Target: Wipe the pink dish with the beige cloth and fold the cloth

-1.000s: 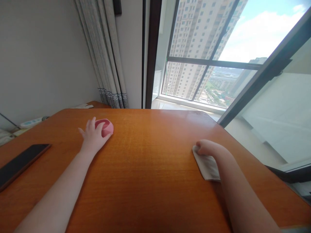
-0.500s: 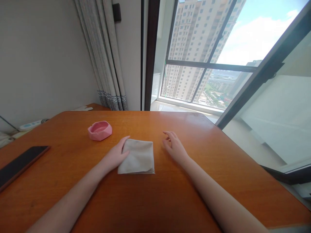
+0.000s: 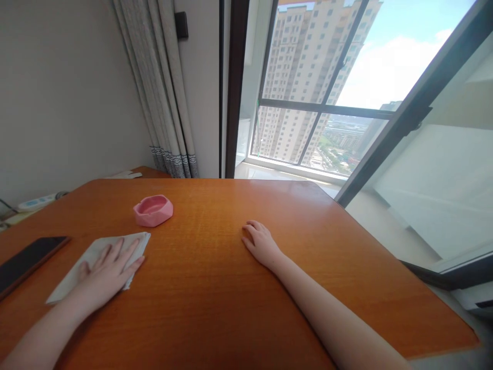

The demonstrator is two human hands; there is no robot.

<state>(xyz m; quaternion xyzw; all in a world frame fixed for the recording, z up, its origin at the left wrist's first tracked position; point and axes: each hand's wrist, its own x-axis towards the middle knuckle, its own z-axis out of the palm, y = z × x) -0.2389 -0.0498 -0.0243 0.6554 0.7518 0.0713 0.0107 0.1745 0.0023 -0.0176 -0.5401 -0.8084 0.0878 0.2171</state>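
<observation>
A folded light-grey cloth (image 3: 89,252) lies flat on the left side of the wooden table, turned at an angle. My left hand (image 3: 105,277) is spread palm-down on top of it, fingers apart, covering its middle. My right hand (image 3: 262,245) rests near the table's centre, thumb apart from the loosely bent fingers, and nothing shows in it. A pink faceted ashtray (image 3: 153,210) stands just beyond the cloth, apart from both hands.
A dark phone (image 3: 29,262) lies at the left, close to the cloth. The wooden table (image 3: 215,318) has angled far corners. Behind it are a power strip (image 3: 36,203), a grey curtain (image 3: 162,103) and a large window (image 3: 300,128).
The cloth has shifted left and turned, from between my hands to beside the phone. My left hand moved with it, from gripping its edge to lying flat on top. My right hand shifted slightly left.
</observation>
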